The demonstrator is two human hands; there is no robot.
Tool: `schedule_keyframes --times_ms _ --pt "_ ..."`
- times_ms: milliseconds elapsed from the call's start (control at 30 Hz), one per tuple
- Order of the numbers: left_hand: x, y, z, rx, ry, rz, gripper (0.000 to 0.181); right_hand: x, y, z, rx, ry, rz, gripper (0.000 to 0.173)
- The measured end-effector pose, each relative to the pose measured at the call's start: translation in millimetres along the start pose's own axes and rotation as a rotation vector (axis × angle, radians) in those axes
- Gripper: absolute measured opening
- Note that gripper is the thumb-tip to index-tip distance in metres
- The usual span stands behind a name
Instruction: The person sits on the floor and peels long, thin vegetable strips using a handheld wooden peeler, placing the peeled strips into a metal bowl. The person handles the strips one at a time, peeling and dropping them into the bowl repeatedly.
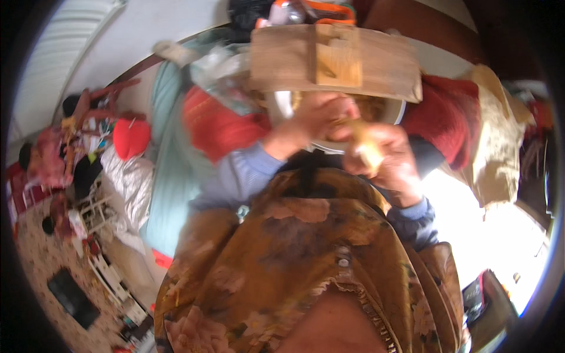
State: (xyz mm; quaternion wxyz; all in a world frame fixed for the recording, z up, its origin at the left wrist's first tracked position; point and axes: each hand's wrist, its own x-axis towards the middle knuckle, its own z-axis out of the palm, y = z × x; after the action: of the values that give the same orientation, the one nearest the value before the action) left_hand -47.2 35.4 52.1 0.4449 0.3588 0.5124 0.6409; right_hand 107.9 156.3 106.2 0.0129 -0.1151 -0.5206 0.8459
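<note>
My right hand is wrapped around a yellowish, elongated piece, blurred by motion; I cannot tell its material. At the far end of that piece, the bent fingers of my left hand pinch it. Both hands are over the near side of a white bowl, which holds brownish-yellow contents that are too blurred to name. Across the bowl's far side lies a wide wooden board, hiding part of it. A smaller, lighter wooden plate is fixed or laid on the board's middle.
Red cloth covers my lap on both sides of the bowl. A clear plastic bag lies at the far left, beside pale green fabric. At right hangs a beige cloth or sack. Behind the board sits an orange-trimmed bag.
</note>
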Motion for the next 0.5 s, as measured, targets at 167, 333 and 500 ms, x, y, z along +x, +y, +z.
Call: schedule_keyframes --times_ms 167,333,500 --pt "-1.1 6.3 60.1 0.090 0.201 0.206 0.018 23.0 38.6 -49.6 -0.359 0.502 -0.436 0.037" --pt "2.5 -25.3 51.7 -0.006 0.238 0.034 0.015 32.5 57.3 -57.8 -0.813 0.526 -0.413 0.033" --pt "3.0 -43.3 49.1 0.213 0.272 -0.042 0.017 27.6 52.4 -57.3 -1.147 0.582 -0.298 0.025"
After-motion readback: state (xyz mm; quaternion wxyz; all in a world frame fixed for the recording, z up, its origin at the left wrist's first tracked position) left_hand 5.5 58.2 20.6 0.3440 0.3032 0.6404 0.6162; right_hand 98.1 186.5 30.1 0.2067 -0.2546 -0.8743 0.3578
